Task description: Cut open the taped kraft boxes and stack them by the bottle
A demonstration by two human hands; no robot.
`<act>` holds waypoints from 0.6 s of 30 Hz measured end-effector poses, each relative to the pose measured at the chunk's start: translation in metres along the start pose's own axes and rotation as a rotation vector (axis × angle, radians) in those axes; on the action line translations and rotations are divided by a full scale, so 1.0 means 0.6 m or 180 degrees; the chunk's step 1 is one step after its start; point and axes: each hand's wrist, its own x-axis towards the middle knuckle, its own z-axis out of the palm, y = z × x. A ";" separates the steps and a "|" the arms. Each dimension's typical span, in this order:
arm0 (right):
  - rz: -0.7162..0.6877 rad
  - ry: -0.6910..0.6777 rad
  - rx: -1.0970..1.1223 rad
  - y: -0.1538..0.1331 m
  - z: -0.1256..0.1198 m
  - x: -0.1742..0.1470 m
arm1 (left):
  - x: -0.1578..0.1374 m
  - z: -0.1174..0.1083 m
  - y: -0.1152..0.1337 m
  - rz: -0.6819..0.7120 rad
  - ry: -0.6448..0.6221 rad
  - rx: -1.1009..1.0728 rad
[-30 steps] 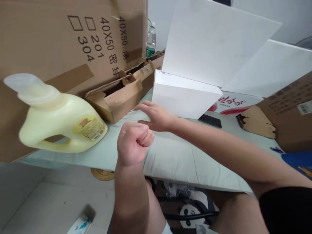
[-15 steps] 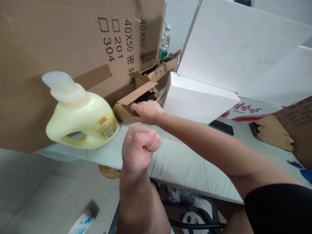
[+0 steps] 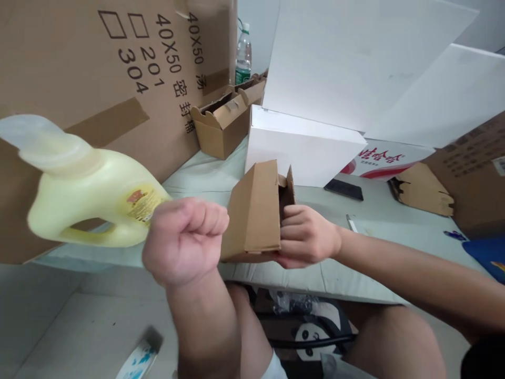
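Note:
My right hand [image 3: 305,237] grips the edge of a small brown cardboard box [image 3: 254,210], its fingers curled over the open side. The box is tilted near the table's front edge, and its inside is mostly hidden. Just left of it, my left hand [image 3: 187,239] is raised in a fist, with no object showing in it. Behind that fist stands a pale yellow detergent jug [image 3: 114,173] with a clear cap and a yellow label.
A large printed carton [image 3: 130,63] rises at the left. Behind are more small brown boxes [image 3: 223,129], a water bottle [image 3: 243,55] and a white box [image 3: 303,147]. A black phone [image 3: 343,189] and a flattened cardboard piece [image 3: 422,192] lie on the pale green tablecloth [image 3: 315,281].
My right hand has drawn the small cardboard box away from the back row toward me and to the right. My left fist has shifted left and a little up in view.

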 end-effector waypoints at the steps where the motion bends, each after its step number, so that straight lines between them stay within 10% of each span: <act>1: 0.0034 -0.0057 0.0033 -0.015 -0.014 -0.013 | 0.006 0.004 -0.017 0.0101 0.0098 0.0138; 3: 0.0099 -0.0157 0.0153 -0.043 -0.039 -0.037 | 0.016 0.015 -0.058 0.0111 0.0255 0.0672; 7: 0.0362 -0.0233 0.0520 -0.093 -0.082 -0.076 | 0.021 0.053 -0.138 -0.0564 -0.0643 0.1870; 13: 0.0720 -0.0273 0.0780 -0.125 -0.118 -0.125 | 0.000 0.124 -0.209 -0.1375 -0.1840 0.2095; 18: 0.0876 0.0414 0.0282 -0.130 -0.125 -0.187 | -0.004 0.140 -0.238 -0.1695 -0.2079 0.2081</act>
